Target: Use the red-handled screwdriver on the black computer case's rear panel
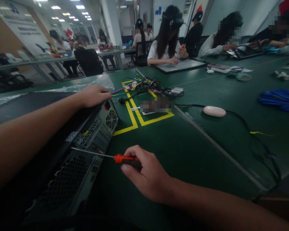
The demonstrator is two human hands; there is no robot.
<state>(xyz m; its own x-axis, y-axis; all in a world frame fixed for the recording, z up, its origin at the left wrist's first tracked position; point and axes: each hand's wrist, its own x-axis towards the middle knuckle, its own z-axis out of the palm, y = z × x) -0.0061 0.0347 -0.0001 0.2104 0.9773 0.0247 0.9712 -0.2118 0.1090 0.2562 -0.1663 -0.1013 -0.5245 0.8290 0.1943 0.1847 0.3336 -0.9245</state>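
Note:
A black desktop computer case (33,106) lies at the left, its grey metal back panel (93,128) turned to the right. My left hand (93,95) rests on top of the case near its far corner, fingers lying over the edge. In my right hand (146,173) is a screwdriver (127,159) with an orange and black handle, gripped between thumb and fingers. Its long shaft points left, and the tip appears at the panel's edge above the honeycomb vent (65,179). Whether the tip sits in a screw, I cannot tell.
Beyond the case lies a tangle of cables (149,85) with a black plug (122,100). Yellow tape (156,120) marks the green table (197,154). A phone-like object (156,106), a pale oval item (214,111) on a black cord and blue cloth (279,99) lie rightward. Several people work behind.

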